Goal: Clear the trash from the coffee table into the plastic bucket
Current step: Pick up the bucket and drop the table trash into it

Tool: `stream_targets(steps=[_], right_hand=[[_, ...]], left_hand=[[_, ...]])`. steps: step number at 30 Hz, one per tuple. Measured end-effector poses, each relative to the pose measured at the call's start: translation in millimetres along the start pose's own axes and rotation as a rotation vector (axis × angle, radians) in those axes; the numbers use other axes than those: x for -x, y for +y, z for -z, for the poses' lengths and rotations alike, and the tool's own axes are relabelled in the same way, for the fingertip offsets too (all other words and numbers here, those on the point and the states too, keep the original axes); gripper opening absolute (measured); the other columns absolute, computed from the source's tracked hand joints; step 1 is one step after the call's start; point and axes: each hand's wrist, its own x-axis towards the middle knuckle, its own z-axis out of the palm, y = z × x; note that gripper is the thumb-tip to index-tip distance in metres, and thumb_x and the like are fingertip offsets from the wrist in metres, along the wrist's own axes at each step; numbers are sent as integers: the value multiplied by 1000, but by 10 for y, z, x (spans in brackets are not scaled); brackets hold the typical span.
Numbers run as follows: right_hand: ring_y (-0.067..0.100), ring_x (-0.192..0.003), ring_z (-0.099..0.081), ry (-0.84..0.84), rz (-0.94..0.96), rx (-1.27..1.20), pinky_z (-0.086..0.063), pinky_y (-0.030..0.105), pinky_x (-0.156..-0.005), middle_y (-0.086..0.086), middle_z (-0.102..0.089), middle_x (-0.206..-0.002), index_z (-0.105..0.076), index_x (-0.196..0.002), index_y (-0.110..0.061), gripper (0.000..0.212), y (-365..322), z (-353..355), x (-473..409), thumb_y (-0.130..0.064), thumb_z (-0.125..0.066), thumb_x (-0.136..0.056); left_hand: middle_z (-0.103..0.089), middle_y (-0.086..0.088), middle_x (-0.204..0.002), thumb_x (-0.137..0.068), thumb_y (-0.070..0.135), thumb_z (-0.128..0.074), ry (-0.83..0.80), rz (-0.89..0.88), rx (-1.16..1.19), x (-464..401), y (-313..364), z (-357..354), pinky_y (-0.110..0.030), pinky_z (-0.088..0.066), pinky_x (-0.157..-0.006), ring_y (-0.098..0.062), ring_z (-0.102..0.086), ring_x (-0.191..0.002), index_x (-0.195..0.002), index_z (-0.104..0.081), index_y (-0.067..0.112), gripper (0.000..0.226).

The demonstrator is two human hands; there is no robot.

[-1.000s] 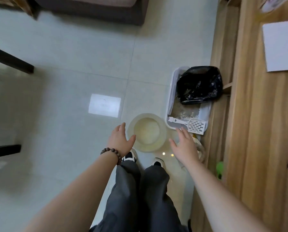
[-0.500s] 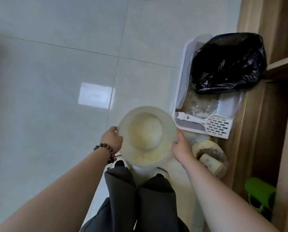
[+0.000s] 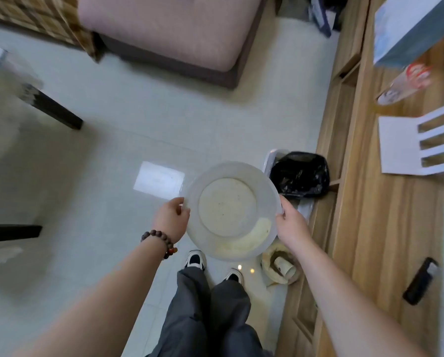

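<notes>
A round translucent plastic bucket with a stained, empty bottom is held up above the floor in front of my legs. My left hand grips its left rim and my right hand grips its right rim. The glass coffee table with dark legs shows at the left edge, blurred. I can make out no trash on it from here.
A wooden cabinet runs along the right, with papers, a box and a black remote on top. A litter tray with a black bag stands against it; a bag with a paper cup lies below. A pink sofa is ahead.
Both hands reached down to the bucket on the floor, took its rim on either side and lifted it. The view has tilted up towards the sofa and the cabinet top.
</notes>
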Motion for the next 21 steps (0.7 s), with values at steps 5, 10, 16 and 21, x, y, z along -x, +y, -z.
stream_targets(steps=[5,10,16,21], right_hand=[[19,-91,-60,-6,137,58,-50,33,-75,0,-66,-108,-44,-134,-41,49,-824,487,664,-11,-36,-95],[25,-88,-62,-44,283,114,-50,34,-74,8,-67,-105,-47,-130,-36,45,-1376,591,989,-11,-36,-95],[14,-82,-62,-116,483,239,-41,18,-58,-10,-68,-90,-55,-117,-40,33,-1874,353,1174,-20,-40,-96],[17,-96,-60,-221,603,290,-42,25,-69,-10,-66,-107,-56,-122,-32,31,-2187,-45,1312,-21,-42,-96]], left_hand=[[-65,-12,-76,-101,21,-48,106,-72,82,728,436,700,-28,-38,-55,-17,-50,-60,-115,-68,9,27],[-72,-11,-88,-101,23,-48,226,-75,199,1207,476,1151,-28,-44,-64,-22,-63,-79,-97,-69,0,31],[-53,-9,-76,-97,21,-51,399,-1,275,1616,155,1490,-32,-38,-66,-20,-46,-70,-77,-57,8,25],[-69,-9,-77,-98,24,-54,555,86,351,1960,-205,1702,-30,-43,-62,-26,-60,-70,-80,-67,1,32]])
